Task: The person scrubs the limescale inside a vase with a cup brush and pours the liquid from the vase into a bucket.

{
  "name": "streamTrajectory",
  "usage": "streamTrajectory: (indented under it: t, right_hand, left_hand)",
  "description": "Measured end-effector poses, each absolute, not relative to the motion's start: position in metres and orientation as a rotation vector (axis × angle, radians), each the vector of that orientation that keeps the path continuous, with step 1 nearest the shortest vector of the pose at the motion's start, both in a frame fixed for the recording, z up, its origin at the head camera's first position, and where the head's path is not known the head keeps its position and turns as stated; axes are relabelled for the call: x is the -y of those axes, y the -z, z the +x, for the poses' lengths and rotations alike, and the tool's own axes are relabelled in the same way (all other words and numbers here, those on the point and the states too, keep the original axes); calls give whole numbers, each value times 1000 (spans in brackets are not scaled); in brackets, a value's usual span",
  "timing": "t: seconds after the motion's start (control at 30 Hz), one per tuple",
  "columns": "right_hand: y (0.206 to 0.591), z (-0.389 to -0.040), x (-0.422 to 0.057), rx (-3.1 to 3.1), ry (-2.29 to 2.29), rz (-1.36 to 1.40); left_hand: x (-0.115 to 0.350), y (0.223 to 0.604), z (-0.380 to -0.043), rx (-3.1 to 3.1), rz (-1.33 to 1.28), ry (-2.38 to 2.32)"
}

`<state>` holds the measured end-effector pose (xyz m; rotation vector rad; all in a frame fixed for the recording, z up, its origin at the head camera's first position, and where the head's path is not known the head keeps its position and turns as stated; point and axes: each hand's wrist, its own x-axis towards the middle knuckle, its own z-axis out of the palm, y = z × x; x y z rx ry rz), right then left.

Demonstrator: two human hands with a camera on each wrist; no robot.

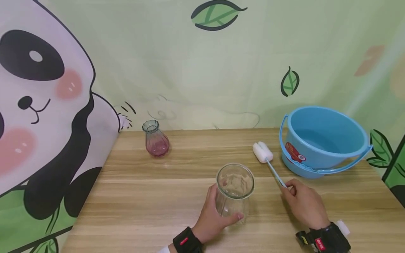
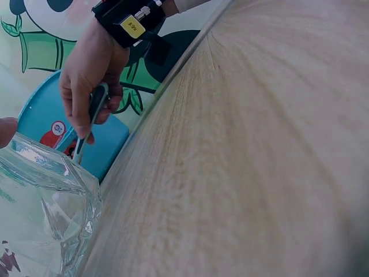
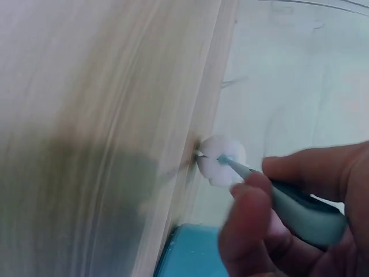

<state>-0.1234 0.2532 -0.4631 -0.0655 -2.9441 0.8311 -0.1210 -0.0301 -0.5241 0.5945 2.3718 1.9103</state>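
Note:
A clear glass vase (image 1: pixel 235 196) with a wide round rim stands upright at the front middle of the table. My left hand (image 1: pixel 216 218) grips its lower side, thumb across the near face. In the left wrist view the faceted glass base (image 2: pixel 69 202) fills the lower left corner. My right hand (image 1: pixel 305 203) holds a sponge bottle brush by its handle (image 3: pixel 308 216), pinched between thumb and fingers. The brush's white sponge head (image 1: pixel 262 152) points away from me, left of the blue bucket. In the right wrist view the sponge head (image 3: pixel 219 161) shows beyond the fingertips.
A blue bucket (image 1: pixel 316 165) with its handle lowered stands at the right rear. A small ribbed vase (image 1: pixel 157 142), grey at the neck and pink below, sits near the back left edge. Behind the wooden table (image 1: pixel 126 203) hangs a printed panda cloth (image 1: pixel 177 70).

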Motion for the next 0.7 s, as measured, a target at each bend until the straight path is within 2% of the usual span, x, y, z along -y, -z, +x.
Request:
streamTrajectory:
  t: [0.7]
  right_hand:
    - [443,-116,-240,2402,-933,-176]
  left_hand:
    - [32,523,-120,-2369,606,-1919]
